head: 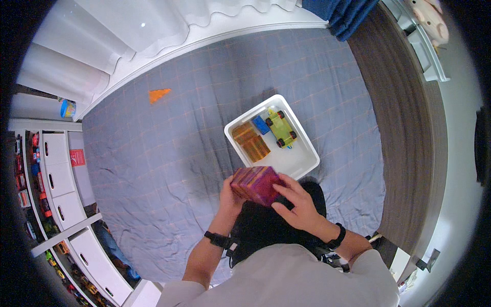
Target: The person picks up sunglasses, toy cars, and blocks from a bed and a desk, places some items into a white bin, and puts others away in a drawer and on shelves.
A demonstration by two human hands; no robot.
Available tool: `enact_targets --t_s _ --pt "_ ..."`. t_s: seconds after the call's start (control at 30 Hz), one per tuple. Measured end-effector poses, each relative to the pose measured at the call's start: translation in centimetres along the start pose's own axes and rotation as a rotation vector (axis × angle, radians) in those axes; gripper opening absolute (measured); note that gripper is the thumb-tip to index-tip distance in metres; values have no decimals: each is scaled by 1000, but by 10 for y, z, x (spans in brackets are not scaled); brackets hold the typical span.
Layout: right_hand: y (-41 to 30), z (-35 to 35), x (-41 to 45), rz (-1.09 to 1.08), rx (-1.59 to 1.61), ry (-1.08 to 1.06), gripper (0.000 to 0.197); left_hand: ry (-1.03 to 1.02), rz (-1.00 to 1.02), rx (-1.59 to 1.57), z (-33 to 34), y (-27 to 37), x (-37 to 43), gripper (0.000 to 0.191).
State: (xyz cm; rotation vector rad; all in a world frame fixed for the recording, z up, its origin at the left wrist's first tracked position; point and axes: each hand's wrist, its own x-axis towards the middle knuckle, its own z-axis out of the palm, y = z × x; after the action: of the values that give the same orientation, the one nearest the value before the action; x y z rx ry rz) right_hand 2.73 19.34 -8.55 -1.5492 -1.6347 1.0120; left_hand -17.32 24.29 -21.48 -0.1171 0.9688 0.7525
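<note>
Between my hands is a stack of translucent purple and red tiles (257,185), held just in front of my lap near the bin's closest edge. My left hand (231,193) grips its left side, and my right hand (297,201) has its fingers on the right face. Beyond it, a white plastic bin (295,169) rests on the bed. Inside lie translucent orange tiles in stacks (251,142), a small blue block (261,125) and a yellow-green toy car base (282,128) with dark wheels.
An orange triangular tile (158,95) lies on the grey-blue bedsheet (172,146) at the far left. White curtains (153,23) hang along the back. Shelves with toy cars and white drawers (63,184) stand on the left; a dark wooden panel (399,134) borders the right.
</note>
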Motion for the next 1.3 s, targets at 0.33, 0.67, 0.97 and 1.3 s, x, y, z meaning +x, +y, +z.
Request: enact_targets --t_s 0.33,0.67,0.97,1.3 --pt "142 -38 22 421 -44 158 47 190 -94 448 52 -82 50 44" --pt "234 -13 33 619 -152 -200 51 62 -170 734 7 -105 126 54" --pt "247 8 35 604 -247 -76 65 241 108 929 49 -84 84 49" --pt "244 3 41 540 -539 -44 61 110 206 853 3 -25 74 36"
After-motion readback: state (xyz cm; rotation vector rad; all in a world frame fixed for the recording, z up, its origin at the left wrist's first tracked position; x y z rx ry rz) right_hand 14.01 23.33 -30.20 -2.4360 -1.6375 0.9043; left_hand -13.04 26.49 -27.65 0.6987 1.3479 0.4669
